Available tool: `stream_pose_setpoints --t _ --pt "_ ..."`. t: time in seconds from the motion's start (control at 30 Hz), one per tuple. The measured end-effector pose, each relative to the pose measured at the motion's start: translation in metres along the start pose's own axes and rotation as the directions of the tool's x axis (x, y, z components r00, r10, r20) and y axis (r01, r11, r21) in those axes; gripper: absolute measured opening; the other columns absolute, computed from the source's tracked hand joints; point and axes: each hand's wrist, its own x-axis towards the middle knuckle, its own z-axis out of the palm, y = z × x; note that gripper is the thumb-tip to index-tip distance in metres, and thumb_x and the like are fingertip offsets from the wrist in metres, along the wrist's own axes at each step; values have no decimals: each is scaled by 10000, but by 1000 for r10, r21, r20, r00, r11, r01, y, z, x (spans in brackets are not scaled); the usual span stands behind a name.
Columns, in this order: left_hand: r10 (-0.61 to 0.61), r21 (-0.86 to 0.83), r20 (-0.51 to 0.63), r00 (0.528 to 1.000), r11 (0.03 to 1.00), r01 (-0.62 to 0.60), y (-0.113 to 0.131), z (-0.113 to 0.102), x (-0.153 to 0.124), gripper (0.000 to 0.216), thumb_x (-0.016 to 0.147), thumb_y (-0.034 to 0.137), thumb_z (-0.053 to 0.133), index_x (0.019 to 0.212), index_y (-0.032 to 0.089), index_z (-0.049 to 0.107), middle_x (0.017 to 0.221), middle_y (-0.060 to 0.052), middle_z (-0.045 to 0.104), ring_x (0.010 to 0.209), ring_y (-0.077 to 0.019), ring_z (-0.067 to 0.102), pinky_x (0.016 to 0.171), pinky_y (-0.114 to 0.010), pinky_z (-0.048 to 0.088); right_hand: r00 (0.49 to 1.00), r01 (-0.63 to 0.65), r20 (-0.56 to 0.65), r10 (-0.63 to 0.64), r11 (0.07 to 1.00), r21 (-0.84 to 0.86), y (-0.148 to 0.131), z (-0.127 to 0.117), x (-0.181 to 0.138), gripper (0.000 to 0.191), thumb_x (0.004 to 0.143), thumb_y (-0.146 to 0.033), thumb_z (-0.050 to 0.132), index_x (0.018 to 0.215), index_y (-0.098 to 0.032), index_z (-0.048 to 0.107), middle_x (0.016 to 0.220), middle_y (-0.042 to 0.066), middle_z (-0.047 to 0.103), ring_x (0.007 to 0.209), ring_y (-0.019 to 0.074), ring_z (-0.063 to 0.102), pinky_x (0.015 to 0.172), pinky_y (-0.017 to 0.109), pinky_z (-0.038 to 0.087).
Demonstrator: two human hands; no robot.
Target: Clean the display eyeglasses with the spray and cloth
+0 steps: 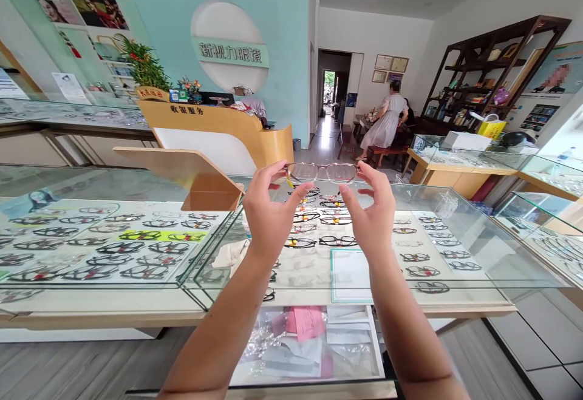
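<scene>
I hold a pair of thin-rimmed eyeglasses [323,172] up in front of me, lenses facing away. My left hand [268,209] pinches the left end of the frame between thumb and forefinger. My right hand [373,209] grips the right end the same way. Both hands hover above a glass display counter [455,230] filled with rows of spectacle frames. A pale cloth [230,254] lies inside the case below my left wrist.
An open drawer [314,342] with plastic bags and pink paper juts out below my arms. A wooden reception desk [223,130] stands behind. More glass counters [537,175] run along the right. A person in a light dress [385,124] stands far back near dark shelving.
</scene>
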Motion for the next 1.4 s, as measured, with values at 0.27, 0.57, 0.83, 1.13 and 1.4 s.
stream_pose_setpoints --t 0.27,0.57,0.83,1.13,1.4 --pt "-108 -118 84 991 986 118 -12 9 -3 535 883 485 868 1329 230 718 1254 -113 797 1121 -281 791 855 -400 653 995 88 -37 -90 994 -70 -6 0 0 493 1039 -374 685 1524 -353 599 1388 117 682 1266 295 665 971 509 631" --pt "-12 64 -4 1000 998 12 -6 4 0 500 889 540 850 1256 221 735 1156 -88 786 998 -239 759 829 -393 596 1000 -17 4 17 998 -66 3 4 0 449 1028 -451 694 1450 -303 653 1292 119 719 1124 267 725 877 456 633" --pt "55 114 -54 997 992 -48 -1 3 -1 476 891 492 858 1255 218 721 1144 -99 762 996 -249 736 824 -393 583 996 -75 50 73 996 38 5 6 1 449 1027 -443 689 1453 -305 659 1328 123 719 1169 263 737 856 424 644" --pt "74 102 -86 994 993 -65 -2 1 0 526 886 516 854 1302 233 703 1212 -114 754 1065 -266 740 827 -396 610 1000 5 14 -5 1000 12 -1 4 1 483 1040 -416 671 1515 -343 616 1380 123 705 1225 276 713 886 450 654" --pt "35 54 -46 998 998 -32 -37 26 -5 547 899 497 849 1346 215 706 1238 -142 744 1125 -289 736 840 -405 616 1000 -7 -8 8 997 77 47 40 -2 508 1038 -440 651 1526 -306 608 1411 145 687 1256 268 692 888 417 648"
